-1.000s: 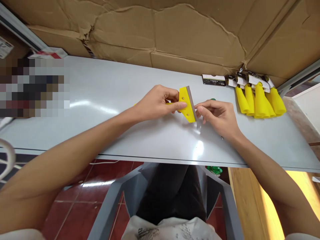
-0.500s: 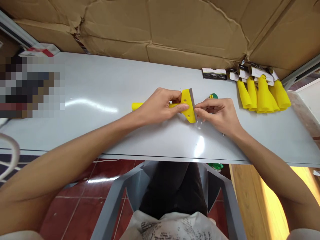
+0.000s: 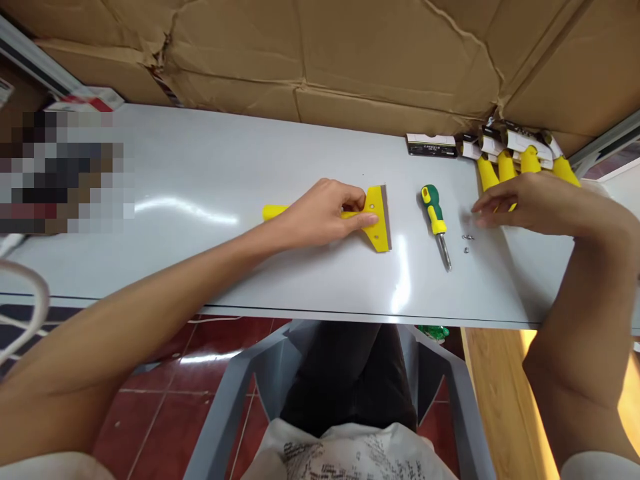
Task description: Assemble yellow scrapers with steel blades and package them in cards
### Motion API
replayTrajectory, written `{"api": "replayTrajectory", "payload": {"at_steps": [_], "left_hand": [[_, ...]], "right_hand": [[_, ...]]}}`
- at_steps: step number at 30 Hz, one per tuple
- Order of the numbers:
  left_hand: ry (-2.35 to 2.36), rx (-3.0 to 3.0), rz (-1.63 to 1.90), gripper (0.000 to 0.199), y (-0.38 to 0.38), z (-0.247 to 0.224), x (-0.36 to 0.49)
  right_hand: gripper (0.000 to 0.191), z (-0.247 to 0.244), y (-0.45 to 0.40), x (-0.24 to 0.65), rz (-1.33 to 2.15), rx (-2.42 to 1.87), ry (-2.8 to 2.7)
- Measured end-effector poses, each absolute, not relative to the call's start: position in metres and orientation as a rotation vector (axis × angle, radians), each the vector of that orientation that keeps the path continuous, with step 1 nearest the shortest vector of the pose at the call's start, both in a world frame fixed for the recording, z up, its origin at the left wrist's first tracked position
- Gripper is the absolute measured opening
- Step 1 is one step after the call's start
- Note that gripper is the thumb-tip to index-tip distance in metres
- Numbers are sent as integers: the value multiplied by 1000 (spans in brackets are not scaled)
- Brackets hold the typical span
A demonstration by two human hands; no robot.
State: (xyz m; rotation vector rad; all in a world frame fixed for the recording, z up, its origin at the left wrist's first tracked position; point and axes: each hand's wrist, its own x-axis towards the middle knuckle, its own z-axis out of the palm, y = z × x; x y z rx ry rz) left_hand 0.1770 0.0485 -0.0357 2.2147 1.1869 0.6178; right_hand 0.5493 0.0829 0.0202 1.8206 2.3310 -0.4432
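Observation:
My left hand is closed around the yellow scraper near its head, with the thumb on the face. The scraper's metal blade points right, and two small holes show in the head. Off to the right, my right hand hovers over the table, thumb and fingers drawn together. A faint, blurred bit shows at its fingertips, too unclear to name. Just below those fingertips lie several small metal screws or nuts. Between the hands rests a green and yellow screwdriver, its tip toward me.
Several yellow scraper handles with card sleeves lie at the back right, partly behind my right hand. Beside them is a black and white package. A cardboard wall closes the back, and a white cable curves at left.
My right hand has left the blade's edge and moved right, uncovering the screwdriver and small metal parts. The clear piece beside the blade is gone from there. My left hand still holds the scraper, turned slightly.

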Motion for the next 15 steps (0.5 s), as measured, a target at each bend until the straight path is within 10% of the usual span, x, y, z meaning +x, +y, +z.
{"api": "replayTrajectory", "payload": {"at_steps": [15], "left_hand": [[1161,2205,534,34,42,-35,181]], "right_hand": [[7,-18,89,562,-597,1539,2691]]}}
